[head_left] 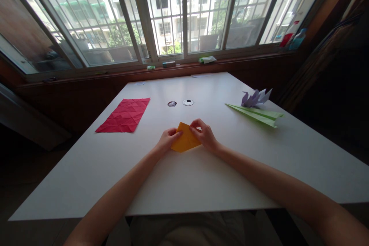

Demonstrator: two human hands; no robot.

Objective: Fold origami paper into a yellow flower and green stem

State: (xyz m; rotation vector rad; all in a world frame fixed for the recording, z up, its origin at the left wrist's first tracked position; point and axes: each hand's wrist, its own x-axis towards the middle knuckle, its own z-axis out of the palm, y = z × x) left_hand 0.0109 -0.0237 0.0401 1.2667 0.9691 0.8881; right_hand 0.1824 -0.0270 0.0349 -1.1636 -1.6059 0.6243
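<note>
I see the folded orange paper (pixel 185 139) lying flat at mid-tabletop (pixel 184 184) between my hands, its long axis slanting far-left to near-right, left hand (pixel 167 140) pinching its left edge and right hand (pixel 205 133) its far corner, about equally near; matte, crisp, seemingly triangular.

Orange paper (pixel 185 141) matt, smooth; red sheet (pixel 125 115) paper, heavily creased; bench (pixel 201 177) smooth white, faint sheen.
</note>
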